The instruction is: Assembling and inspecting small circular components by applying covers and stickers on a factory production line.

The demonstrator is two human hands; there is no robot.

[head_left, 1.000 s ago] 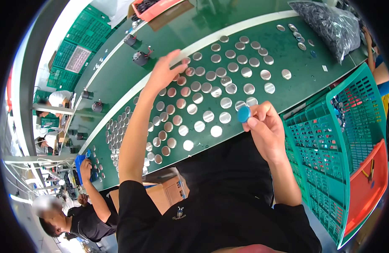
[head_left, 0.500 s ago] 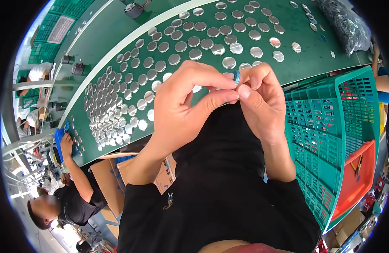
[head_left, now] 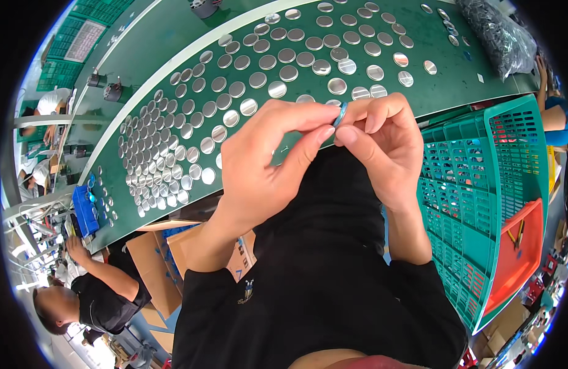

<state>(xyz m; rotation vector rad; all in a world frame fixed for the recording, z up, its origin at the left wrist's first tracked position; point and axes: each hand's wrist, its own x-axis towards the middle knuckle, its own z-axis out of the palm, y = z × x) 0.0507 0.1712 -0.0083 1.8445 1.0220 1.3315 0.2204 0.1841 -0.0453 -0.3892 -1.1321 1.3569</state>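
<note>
Between my two hands is a thin round disc (head_left: 340, 115) with a blue edge, tilted almost edge-on. My left hand (head_left: 259, 160) pinches its left side between thumb and index finger. From the other side, my right hand (head_left: 385, 150) has thumb and fingertips closed on the same disc. The face of the disc is mostly hidden by the fingers. Beyond and to the left of my hands, many round silver discs (head_left: 257, 80) lie spread in rows over the green table (head_left: 459, 86).
To my right stands a green plastic crate (head_left: 462, 203) with an orange tray (head_left: 514, 258) in it. A grey plastic bag (head_left: 499, 40) lies at the far right. Cardboard boxes (head_left: 151, 264) and a co-worker's arm (head_left: 108, 273) are at left, near a blue bin (head_left: 85, 210).
The blue-edged disc now shows more clearly between my fingertips, and my thumbs have moved apart. At left, the co-worker's hand has drawn back from the blue bin.
</note>
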